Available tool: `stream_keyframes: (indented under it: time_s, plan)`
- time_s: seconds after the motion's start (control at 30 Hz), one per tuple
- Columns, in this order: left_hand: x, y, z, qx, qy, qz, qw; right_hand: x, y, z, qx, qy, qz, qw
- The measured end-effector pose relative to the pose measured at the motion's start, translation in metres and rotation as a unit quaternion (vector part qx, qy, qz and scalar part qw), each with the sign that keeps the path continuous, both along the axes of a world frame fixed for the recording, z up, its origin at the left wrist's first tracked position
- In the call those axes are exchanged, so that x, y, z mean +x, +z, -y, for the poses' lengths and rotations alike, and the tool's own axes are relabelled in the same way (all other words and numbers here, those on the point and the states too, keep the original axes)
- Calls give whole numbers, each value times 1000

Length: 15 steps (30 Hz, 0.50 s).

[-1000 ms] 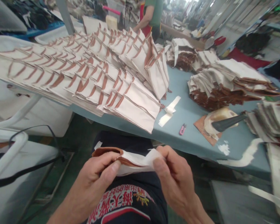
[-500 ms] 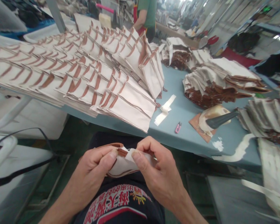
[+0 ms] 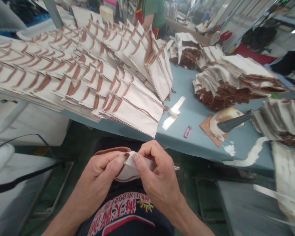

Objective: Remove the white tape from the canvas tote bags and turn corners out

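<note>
Over my lap I hold a white fabric pouch point(image 3: 127, 173) with a brown leather-like edge. My left hand point(image 3: 104, 173) is closed on its brown rim, thumb on top and fingers curled beneath. Pinched in my right hand point(image 3: 156, 164) is the pouch's white side near the top edge, with the thumb pressing close to my left fingertips. A small white flap stands up between the two thumbs; I cannot tell whether it is tape or part of the pouch. My fingers hide much of the pouch.
Rows of similar white pouches point(image 3: 137, 121) overlap across the blue table point(image 3: 172, 141). Right of them lie a strip of white tape point(image 3: 174, 113), pink thread snips point(image 3: 187, 131) and a pot with a dark-handled brush point(image 3: 233, 123). Brown-and-white stacks point(image 3: 218, 87) stand behind. A person point(image 3: 153, 14) is beyond.
My right hand has shifted slightly left, its thumb nearer my left fingertips. The white flap between the thumbs now stands higher. Both hands still grip the pouch.
</note>
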State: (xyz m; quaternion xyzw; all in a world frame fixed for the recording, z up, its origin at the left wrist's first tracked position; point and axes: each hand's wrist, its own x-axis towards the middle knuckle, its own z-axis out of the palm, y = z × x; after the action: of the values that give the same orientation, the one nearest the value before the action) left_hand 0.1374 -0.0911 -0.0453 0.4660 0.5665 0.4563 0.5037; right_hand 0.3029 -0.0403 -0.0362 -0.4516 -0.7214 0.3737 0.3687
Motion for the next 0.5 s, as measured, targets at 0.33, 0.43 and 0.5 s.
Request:
stream_keyframes:
  time_s: [0.33, 0.43, 0.5]
  plan:
    - [-4, -11, 2, -16, 8, 28, 999, -8, -16, 4, 63, -1, -9, 998]
    - [-6, -14, 6, -21, 9, 23, 999, -6, -18, 3, 62, 21, -25, 998]
    - [-6, -15, 7, -27, 15, 24, 999, -5, -18, 2, 89, 28, -22, 995]
